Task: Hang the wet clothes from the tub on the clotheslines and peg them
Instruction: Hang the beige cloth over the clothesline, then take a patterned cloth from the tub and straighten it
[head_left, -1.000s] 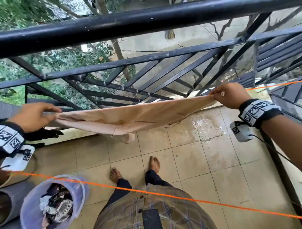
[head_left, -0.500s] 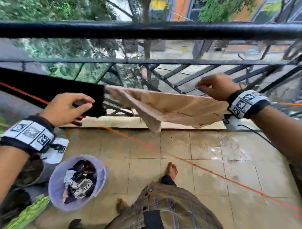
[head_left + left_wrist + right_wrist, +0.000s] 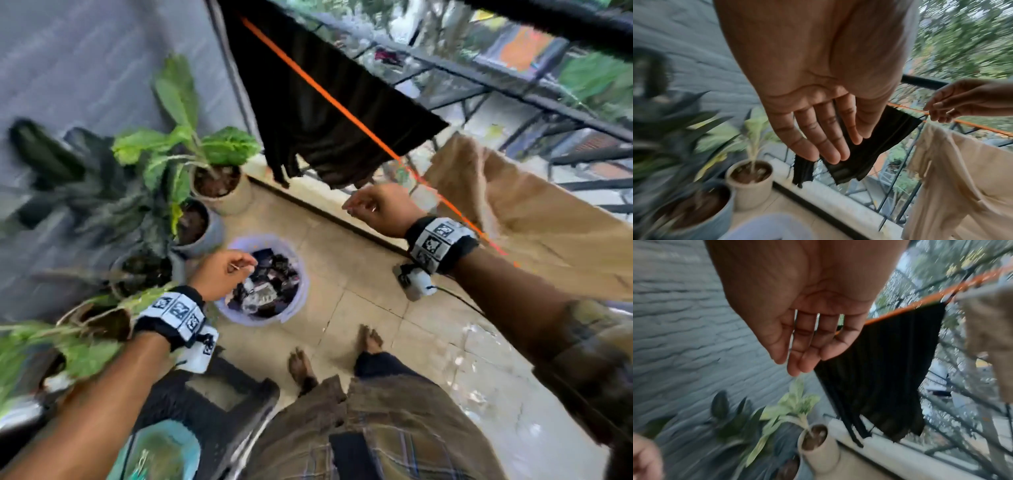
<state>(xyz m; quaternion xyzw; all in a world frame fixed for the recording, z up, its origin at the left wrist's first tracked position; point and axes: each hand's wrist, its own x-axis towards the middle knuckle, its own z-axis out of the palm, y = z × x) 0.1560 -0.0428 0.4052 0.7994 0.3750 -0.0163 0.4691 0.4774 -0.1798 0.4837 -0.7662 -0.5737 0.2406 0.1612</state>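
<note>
An orange clothesline [image 3: 342, 106] runs from the top middle down to the right. Over it hang a black garment [image 3: 325, 113] and, further right, a beige garment [image 3: 531, 222]. The lilac tub [image 3: 301, 274] stands on the floor with dark and white wet clothes [image 3: 267, 291] in it. My left hand [image 3: 236, 270] hovers just above the tub's left rim; in the left wrist view my left hand [image 3: 828, 142] has its fingers straight and holds nothing. My right hand [image 3: 363, 205] hangs beside the line, just left of the beige garment, fingers relaxed and empty [image 3: 803, 350].
Several potted plants [image 3: 212, 178] stand along the grey wall on the left. A black stool [image 3: 212, 404] and a teal container [image 3: 161, 455] sit at the lower left. The black railing [image 3: 513, 85] bounds the balcony behind the line. The floor tiles [image 3: 445, 342] are wet.
Both hands have let go of the beige garment, which now hangs on the line. The view has swung left and down to the tub, and my left hand has dropped over it.
</note>
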